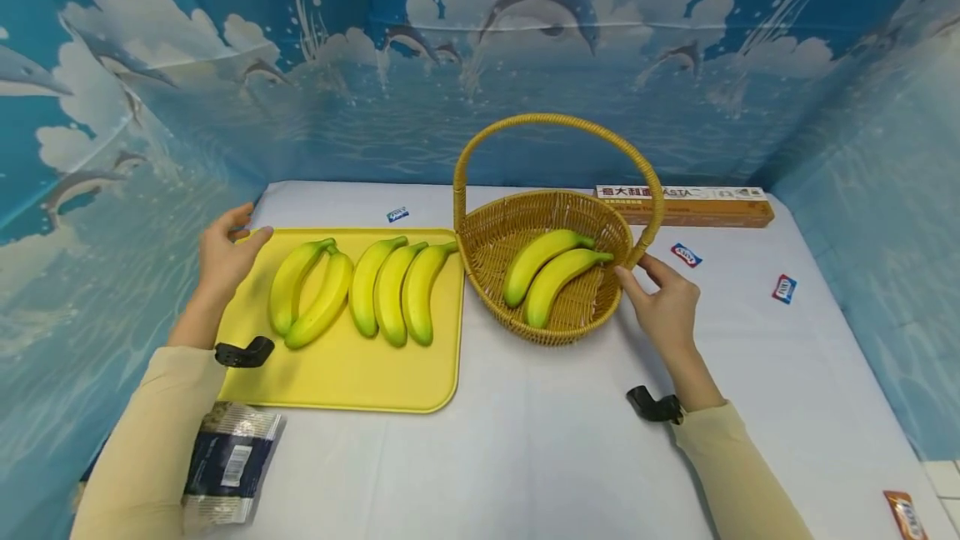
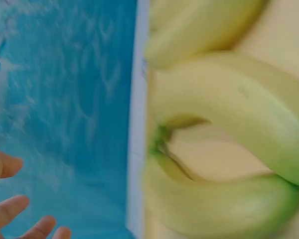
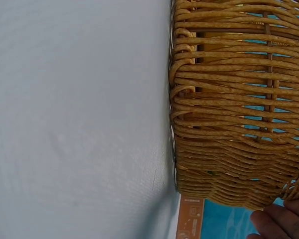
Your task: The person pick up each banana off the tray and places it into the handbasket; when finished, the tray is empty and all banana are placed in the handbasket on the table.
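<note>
My right hand [image 1: 667,302] grips the right rim of a wicker basket [image 1: 480,223], thumb at the edge near the foot of its tall handle. Two bananas [image 1: 558,282] lie side by side in the basket. In the right wrist view the woven wall [image 3: 229,109] fills the right side, with fingertips [image 3: 269,224] at its lower corner. My left hand [image 1: 227,252] hovers by the left edge of a yellow tray [image 1: 360,382], fingers spread and holding nothing. Several bananas [image 1: 388,294] lie on the tray; the nearest pair [image 2: 224,204] touch at their stems.
Behind the basket lies a long pasta box [image 1: 690,211]. Small wrapped packets dot the white table, one [image 1: 686,254] right of the basket and one [image 1: 397,213] behind the tray. A dark packet [image 1: 234,465] sits by my left sleeve. Dolphin-print cloth [image 1: 525,90] walls the table.
</note>
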Motion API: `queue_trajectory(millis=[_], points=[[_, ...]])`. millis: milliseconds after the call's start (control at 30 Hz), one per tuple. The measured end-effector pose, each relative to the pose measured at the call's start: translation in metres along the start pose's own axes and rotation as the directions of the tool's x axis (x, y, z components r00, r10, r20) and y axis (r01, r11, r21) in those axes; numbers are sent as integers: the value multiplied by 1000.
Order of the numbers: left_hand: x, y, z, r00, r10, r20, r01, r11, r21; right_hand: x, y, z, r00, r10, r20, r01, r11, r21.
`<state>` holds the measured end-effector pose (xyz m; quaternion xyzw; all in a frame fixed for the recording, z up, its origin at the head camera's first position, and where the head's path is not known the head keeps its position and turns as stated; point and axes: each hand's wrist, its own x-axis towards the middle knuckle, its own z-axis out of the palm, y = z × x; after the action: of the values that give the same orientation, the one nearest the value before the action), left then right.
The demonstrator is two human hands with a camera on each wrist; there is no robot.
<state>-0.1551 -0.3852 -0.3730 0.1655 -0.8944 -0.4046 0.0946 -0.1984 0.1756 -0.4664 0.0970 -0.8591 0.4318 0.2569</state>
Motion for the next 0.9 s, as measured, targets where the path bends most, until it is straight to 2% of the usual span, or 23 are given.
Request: queue_trajectory(millis=[167, 333, 467, 567, 667, 900], points=[[2, -25, 5, 996, -89, 31, 90, 996, -23, 0, 0, 0, 1000, -8, -4, 8, 1000, 0], [3, -39, 18, 992, -100, 78, 103, 994, -32, 0, 0, 0, 1000, -12, -12, 12, 1000, 1], [5, -51, 30, 976, -131, 172, 131, 991, 9, -1, 0, 1, 1000, -21, -22, 21, 1000, 13], [7, -60, 37, 961, -179, 212, 168, 984, 65, -1, 0, 1, 999, -32, -30, 32, 999, 17], [7, -65, 41, 952, -219, 212, 205, 975, 87, -1, 1, 2, 999, -40, -33, 40, 999, 14], [9, -66, 43, 957, -254, 142, 248, 967, 62, -2, 1, 1, 999, -38, -39, 39, 999, 16]])
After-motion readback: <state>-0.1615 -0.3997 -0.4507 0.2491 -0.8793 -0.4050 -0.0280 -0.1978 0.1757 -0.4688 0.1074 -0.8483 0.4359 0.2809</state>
